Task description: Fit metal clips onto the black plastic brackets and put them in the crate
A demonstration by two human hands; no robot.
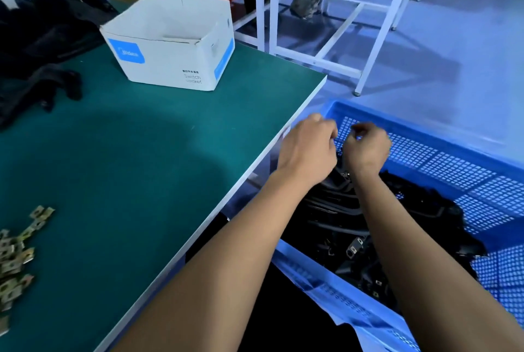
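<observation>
Brackets (337,210) lay heaped inside the crate (459,159), black moulded plastic, long and curved, some ends already carrying a small square metal clip. Both hands hovered over the crate's near-left corner, just past the worktop (141,153) edge. The left hand (309,147) and right hand (368,147) had their fingers curled in, close together; whether they pinched a bracket between them I could not tell, since the backs of the hands hid the fingertips and motion blurred them.

By their look the brackets would be light and stiff, smooth but not slippery, likely to tangle in the pile; best taken near an end, by the rigid section beside the clip seat. The clips (17,255) sat loose on the worktop, far left of the crate: thin stamped metal, folded, dull brass-grey, probably springy with sharp edges, so best pinched by their flat faces.

The crate was blue plastic with perforated walls. Left of it, the worktop wore a matte green mat. A white cardboard box (170,42) stood open at the far side, more black parts (42,39) piled beyond.
</observation>
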